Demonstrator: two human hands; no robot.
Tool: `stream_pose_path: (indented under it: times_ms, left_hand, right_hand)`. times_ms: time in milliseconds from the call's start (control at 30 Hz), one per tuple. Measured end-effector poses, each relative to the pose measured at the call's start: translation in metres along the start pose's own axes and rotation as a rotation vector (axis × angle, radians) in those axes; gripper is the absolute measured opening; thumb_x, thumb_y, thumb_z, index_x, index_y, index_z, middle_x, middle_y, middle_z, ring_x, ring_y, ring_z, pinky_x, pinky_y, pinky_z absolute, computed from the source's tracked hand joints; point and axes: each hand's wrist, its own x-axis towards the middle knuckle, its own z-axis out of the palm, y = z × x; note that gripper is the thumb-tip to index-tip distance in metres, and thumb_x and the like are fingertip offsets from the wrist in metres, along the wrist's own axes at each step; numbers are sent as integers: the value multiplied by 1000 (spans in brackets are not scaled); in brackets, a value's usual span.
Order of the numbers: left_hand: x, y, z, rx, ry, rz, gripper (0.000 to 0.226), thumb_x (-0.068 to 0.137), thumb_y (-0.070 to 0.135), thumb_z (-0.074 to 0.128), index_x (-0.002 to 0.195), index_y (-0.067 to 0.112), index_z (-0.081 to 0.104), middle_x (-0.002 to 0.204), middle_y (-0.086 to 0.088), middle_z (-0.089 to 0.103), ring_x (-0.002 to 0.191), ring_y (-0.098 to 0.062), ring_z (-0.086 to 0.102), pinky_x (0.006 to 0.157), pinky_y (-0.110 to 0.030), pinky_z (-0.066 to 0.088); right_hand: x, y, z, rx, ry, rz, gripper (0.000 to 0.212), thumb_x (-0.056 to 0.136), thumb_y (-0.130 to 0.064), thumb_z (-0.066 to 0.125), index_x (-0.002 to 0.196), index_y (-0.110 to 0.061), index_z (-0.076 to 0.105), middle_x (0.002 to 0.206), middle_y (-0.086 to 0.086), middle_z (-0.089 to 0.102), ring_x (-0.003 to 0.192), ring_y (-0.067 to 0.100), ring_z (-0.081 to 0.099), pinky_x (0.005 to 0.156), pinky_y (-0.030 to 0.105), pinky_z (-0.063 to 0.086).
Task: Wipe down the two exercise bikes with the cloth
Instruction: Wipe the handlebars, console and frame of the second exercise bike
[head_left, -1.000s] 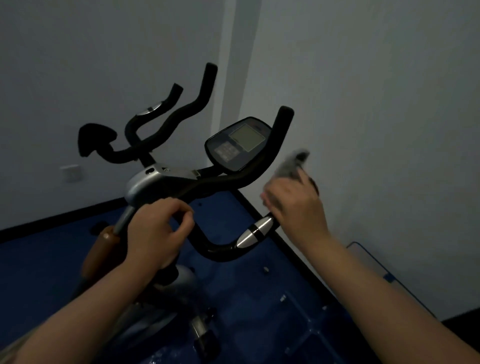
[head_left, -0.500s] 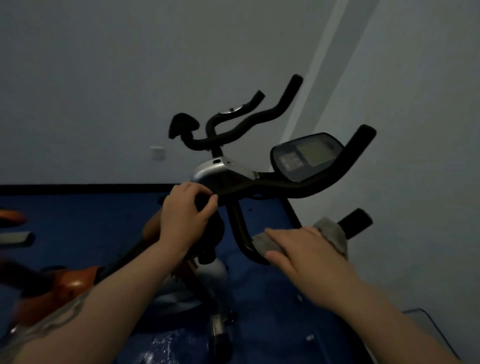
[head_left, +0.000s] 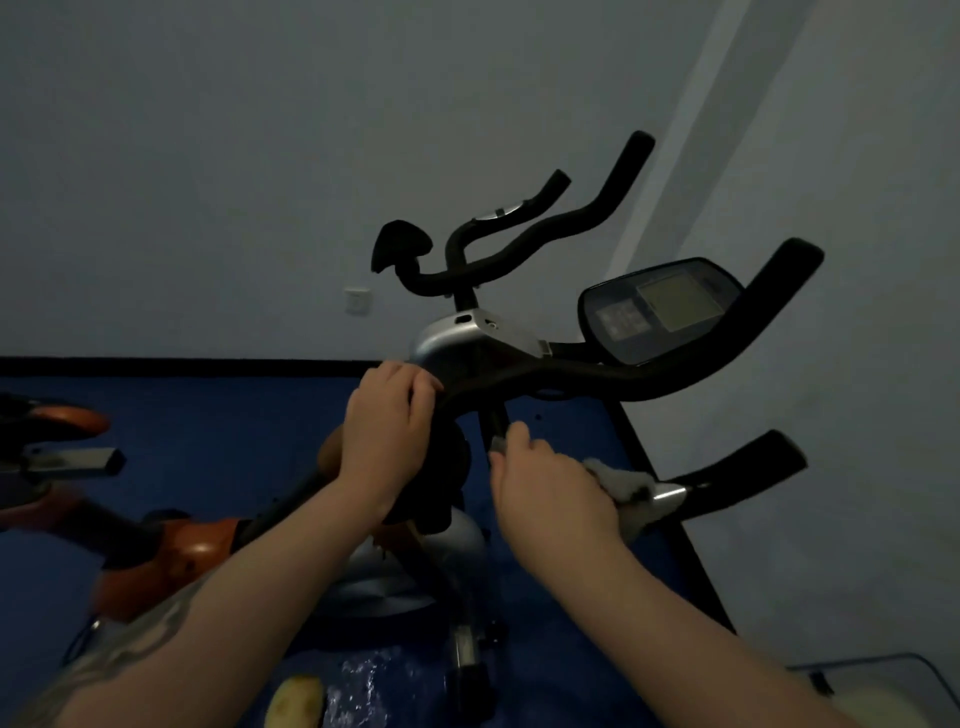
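**Desk:** What does the frame show of the cloth?

**Photographer:** The cloth (head_left: 621, 480), a pale, fuzzy grey rag, is bunched under the right hand (head_left: 550, 480), whose fingers curl round it and press it against the lower right handlebar (head_left: 727, 475) of the near exercise bike (head_left: 457, 343), beside a shiny metal band on the bar. The fingertips also pinch a fold of it by the dark centre post.

**Desk:** And the other hand?

**Photographer:** The left hand (head_left: 387, 421) grips the black padded bar at the centre of the handlebars, fingers wrapped over the top, apparently steadying the frame.

**Desk:** How far along is the job?

**Photographer:** By my reading, early to midway on this bike. Only the handlebars are being worked; nothing shows whether the console (head_left: 660, 309) or the parts below the bars have been wiped. The second bike (head_left: 171, 551), with its orange frame, lies low at left, and neither hand touches it. It looks left to do.

**Desk:** Surfaces?

**Photographer:** The grips are matte black foam, curved like horns. The stem housing is brushed silver plastic or metal, rounded. The console is a glossy dark oval with a grey screen. The blue floor (head_left: 208, 415) meets plain pale walls, and the room is dim. A yellowish object near the bottom edge is too blurred to name.
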Motion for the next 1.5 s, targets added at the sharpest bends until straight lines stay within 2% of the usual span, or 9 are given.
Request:
stream_pose_path:
  times_ms: [200,433,600,800,933,1100,1267,1400,1500]
  left_hand:
    - [-5,-4,-3,-248,-44,-204,15,94,32,51,82,35,60,86,16,59,83,2,55,65,-24,40]
    - [36,-10,-16,-415,-293,-163,18,91,21,60,81,34,68,81,17,69,75,0,64,64,-18,48]
    - [56,-11,-7,-535,-395,-174,22,92,13,59,81,29,69,80,12,70,76,-4,65,71,-23,53]
    - [55,-21,-1,-627,-541,-144,22,92,8,56,82,26,66,79,9,69,70,-6,64,59,-14,47]
    - [54,-22,0,-631,-583,-141,25,91,12,56,83,34,65,80,6,68,70,-14,65,60,-24,52]
    - [55,-24,2,-680,-619,-151,26,90,11,57,85,35,65,84,-1,69,75,-20,66,71,-43,56]
    - [65,-20,1,-581,-656,88,25,88,19,60,89,44,59,88,19,63,74,-1,61,65,-16,46]
    - [89,-2,7,-617,-618,161,22,89,13,59,93,35,64,92,16,65,89,-1,61,80,-29,53]
    - [104,19,21,-629,-629,173,21,91,15,56,91,34,62,85,13,65,77,0,62,69,-27,54]
  right_hand:
    - [22,12,-6,369,-57,253,30,102,-48,27,96,-23,41,85,-2,60,79,23,58,55,33,30]
    - [46,32,-49,811,709,481,21,94,-38,58,111,-32,46,95,-21,56,84,-19,54,60,0,40]
    - [76,7,-20,402,455,527,23,94,-39,55,115,-33,61,119,-15,58,120,6,45,116,44,13]
    - [69,4,-7,208,128,-37,38,92,-34,60,130,-30,59,136,-13,54,135,7,36,118,34,12]
    - [68,12,-14,253,232,154,34,91,-32,62,125,-26,64,135,-9,54,129,11,42,114,37,26]
    - [67,14,-14,127,176,-18,27,92,-22,59,118,-20,69,127,-4,60,123,17,49,105,31,36]
    - [69,8,-9,155,454,314,22,89,-12,66,111,-12,72,118,3,64,115,21,53,100,37,43]
    - [61,21,-10,-8,399,164,28,85,-5,70,113,-10,71,119,5,66,111,27,57,96,37,47]
    - [54,38,-24,-9,553,441,26,86,-6,70,111,-10,72,116,6,66,103,27,56,87,41,50]
